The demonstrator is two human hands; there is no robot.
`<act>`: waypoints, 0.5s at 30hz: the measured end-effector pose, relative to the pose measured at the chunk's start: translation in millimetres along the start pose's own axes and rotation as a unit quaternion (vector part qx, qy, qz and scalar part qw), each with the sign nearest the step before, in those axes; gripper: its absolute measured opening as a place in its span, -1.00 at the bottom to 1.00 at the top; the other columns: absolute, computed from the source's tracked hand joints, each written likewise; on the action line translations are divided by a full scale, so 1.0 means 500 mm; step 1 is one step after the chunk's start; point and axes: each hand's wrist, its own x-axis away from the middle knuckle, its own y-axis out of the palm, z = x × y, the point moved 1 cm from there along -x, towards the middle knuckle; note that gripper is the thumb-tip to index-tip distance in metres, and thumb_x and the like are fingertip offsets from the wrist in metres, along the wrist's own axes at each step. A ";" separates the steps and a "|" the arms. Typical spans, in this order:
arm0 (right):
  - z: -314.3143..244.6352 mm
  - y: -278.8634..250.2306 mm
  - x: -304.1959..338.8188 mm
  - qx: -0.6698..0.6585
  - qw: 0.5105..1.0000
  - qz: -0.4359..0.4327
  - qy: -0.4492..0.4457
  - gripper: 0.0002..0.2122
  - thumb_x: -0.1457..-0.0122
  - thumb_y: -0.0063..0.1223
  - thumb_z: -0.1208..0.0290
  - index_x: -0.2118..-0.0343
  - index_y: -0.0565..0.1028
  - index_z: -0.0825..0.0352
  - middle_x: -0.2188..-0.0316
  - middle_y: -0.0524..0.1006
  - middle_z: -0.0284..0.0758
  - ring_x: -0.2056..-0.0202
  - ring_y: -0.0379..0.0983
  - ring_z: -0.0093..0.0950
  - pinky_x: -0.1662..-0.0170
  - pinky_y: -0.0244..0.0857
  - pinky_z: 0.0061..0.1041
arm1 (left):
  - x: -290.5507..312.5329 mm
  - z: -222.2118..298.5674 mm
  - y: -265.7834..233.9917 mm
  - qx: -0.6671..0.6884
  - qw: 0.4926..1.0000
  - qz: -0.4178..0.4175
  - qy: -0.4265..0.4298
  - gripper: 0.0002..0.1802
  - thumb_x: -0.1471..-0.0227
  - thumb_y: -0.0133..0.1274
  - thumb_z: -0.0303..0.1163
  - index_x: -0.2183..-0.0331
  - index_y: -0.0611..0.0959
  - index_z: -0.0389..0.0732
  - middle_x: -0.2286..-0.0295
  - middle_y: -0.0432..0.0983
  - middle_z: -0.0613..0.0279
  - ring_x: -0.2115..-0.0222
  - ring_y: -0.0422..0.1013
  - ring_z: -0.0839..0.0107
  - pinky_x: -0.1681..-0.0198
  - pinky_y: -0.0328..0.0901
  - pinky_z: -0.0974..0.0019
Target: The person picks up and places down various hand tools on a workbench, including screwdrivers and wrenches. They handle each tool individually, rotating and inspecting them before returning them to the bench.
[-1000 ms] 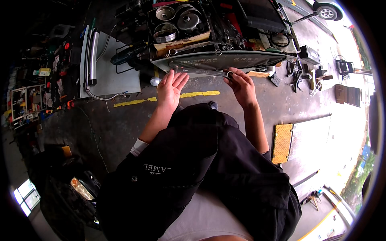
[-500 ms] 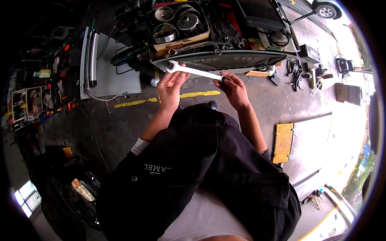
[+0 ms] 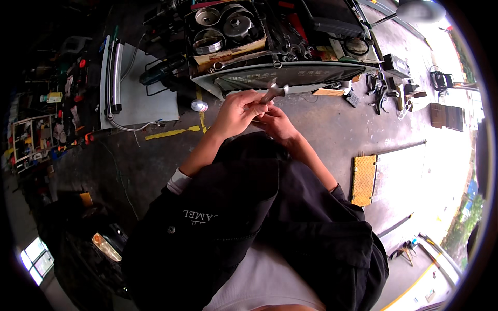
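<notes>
A silver open-ended wrench [image 3: 275, 92] is tipped up and foreshortened in front of me, its jaw end pointing away from my body. My left hand [image 3: 239, 113] is closed on it just below the jaw, with the thumb pressed along the metal. Close against the left fingers, my right hand [image 3: 280, 125] has its fingers curled round the lower part of the wrench, which the hands mostly hide. Both hands are just short of the front of a tool cart [image 3: 228, 83].
On the cart, round metal cup-shaped sockets [image 3: 209, 41] fill a box, with several wrenches [image 3: 295, 49] beside it. A white bottle [image 3: 199, 105] is left of my hands. Further right are a yellow ramp plate [image 3: 364, 180] and a cardboard box [image 3: 447, 117].
The wrench has turned from lying crosswise between my spread hands to pointing away from me. My right hand has moved left, beside the left one, which has shifted slightly right.
</notes>
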 end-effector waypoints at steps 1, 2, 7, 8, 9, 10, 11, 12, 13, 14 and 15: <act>0.017 -0.049 -0.017 0.102 0.991 -0.057 -0.061 -0.64 -0.29 -0.05 0.64 -0.15 0.36 0.38 -0.02 0.52 -0.24 -0.07 0.46 -0.42 -0.18 0.32 -0.39 | -0.008 0.002 0.003 0.042 0.999 0.000 -0.024 -0.76 -0.21 0.16 -0.39 0.14 0.66 -0.35 0.45 0.53 0.34 0.48 0.45 0.60 0.38 0.41 0.44; 0.004 -0.058 -0.015 0.113 0.989 -0.050 -0.081 -0.61 -0.27 -0.06 0.67 -0.17 0.35 0.38 -0.05 0.51 -0.22 -0.09 0.45 -0.40 -0.18 0.31 -0.39 | -0.013 0.002 -0.002 0.048 0.997 -0.012 -0.058 -0.75 -0.21 0.17 -0.39 0.13 0.67 -0.35 0.46 0.52 0.35 0.49 0.45 0.60 0.39 0.40 0.44; -0.087 -0.021 0.039 0.004 0.988 -0.033 -0.152 -0.48 -0.23 -0.07 0.70 -0.28 0.23 0.41 -0.17 0.44 -0.09 -0.21 0.37 -0.22 -0.30 0.21 -0.22 | -0.028 -0.005 -0.035 0.021 0.981 -0.095 -0.166 -0.70 -0.22 0.17 -0.34 0.10 0.67 -0.35 0.51 0.51 0.36 0.54 0.43 0.60 0.44 0.38 0.44; -0.107 -0.006 0.050 -0.034 0.989 -0.022 -0.144 -0.50 -0.26 -0.06 0.68 -0.28 0.22 0.42 -0.16 0.43 -0.07 -0.20 0.37 -0.20 -0.31 0.21 -0.18 | -0.030 -0.006 -0.042 0.014 0.978 -0.115 -0.173 -0.69 -0.22 0.17 -0.33 0.10 0.67 -0.35 0.51 0.50 0.36 0.55 0.43 0.60 0.45 0.38 0.44; -0.118 0.003 0.052 -0.014 0.990 0.002 -0.141 -0.55 -0.33 -0.04 0.58 -0.26 0.23 0.44 -0.12 0.47 -0.06 -0.14 0.43 -0.21 -0.26 0.29 -0.18 | -0.029 -0.011 -0.048 0.003 0.975 -0.137 -0.178 -0.69 -0.23 0.16 -0.32 0.10 0.67 -0.35 0.51 0.50 0.36 0.55 0.43 0.60 0.46 0.40 0.44; -0.118 0.000 0.051 0.025 0.990 0.006 -0.141 -0.58 -0.34 -0.05 0.55 -0.24 0.26 0.43 -0.08 0.49 -0.07 -0.12 0.45 -0.21 -0.24 0.31 -0.17 | -0.030 -0.012 -0.049 0.000 0.973 -0.140 -0.185 -0.69 -0.23 0.15 -0.31 0.11 0.67 -0.35 0.51 0.51 0.35 0.55 0.44 0.59 0.45 0.40 0.44; -0.120 0.005 0.051 0.062 0.988 0.011 -0.142 -0.61 -0.35 -0.06 0.53 -0.22 0.29 0.42 -0.04 0.52 -0.08 -0.11 0.47 -0.21 -0.23 0.32 -0.16 | -0.031 -0.009 -0.051 -0.003 0.971 -0.144 -0.193 -0.69 -0.23 0.15 -0.31 0.11 0.67 -0.35 0.51 0.51 0.34 0.54 0.45 0.59 0.45 0.41 0.44; -0.122 0.011 0.051 0.099 0.985 0.015 -0.142 -0.63 -0.35 -0.08 0.50 -0.20 0.32 0.42 0.00 0.54 -0.09 -0.09 0.48 -0.21 -0.21 0.34 -0.16 | -0.032 -0.008 -0.052 -0.006 0.968 -0.148 -0.200 -0.69 -0.24 0.15 -0.31 0.12 0.67 -0.35 0.51 0.51 0.34 0.54 0.45 0.58 0.45 0.41 0.43; -0.122 0.022 0.062 0.107 0.982 0.002 -0.156 -0.65 -0.41 -0.09 0.42 -0.17 0.33 0.49 0.09 0.58 -0.18 0.04 0.56 -0.34 -0.12 0.44 -0.31 | -0.032 -0.009 -0.052 -0.015 0.967 -0.152 -0.206 -0.69 -0.24 0.15 -0.30 0.12 0.67 -0.35 0.51 0.52 0.33 0.54 0.46 0.58 0.44 0.41 0.43; -0.120 0.022 0.060 0.121 0.979 0.017 -0.166 -0.68 -0.42 -0.09 0.41 -0.12 0.37 0.49 0.12 0.59 -0.20 0.06 0.56 -0.37 -0.11 0.43 -0.33 | -0.033 -0.011 -0.053 -0.025 0.964 -0.157 -0.211 -0.69 -0.24 0.15 -0.29 0.13 0.67 -0.36 0.51 0.52 0.33 0.53 0.47 0.57 0.44 0.41 0.44; -0.117 0.020 0.058 0.135 0.975 0.031 -0.176 -0.70 -0.43 -0.10 0.40 -0.08 0.41 0.50 0.15 0.59 -0.22 0.08 0.56 -0.41 -0.10 0.43 -0.36 | -0.032 -0.011 -0.054 -0.034 0.962 -0.161 -0.217 -0.68 -0.24 0.14 -0.28 0.13 0.67 -0.36 0.50 0.53 0.32 0.53 0.47 0.57 0.44 0.41 0.44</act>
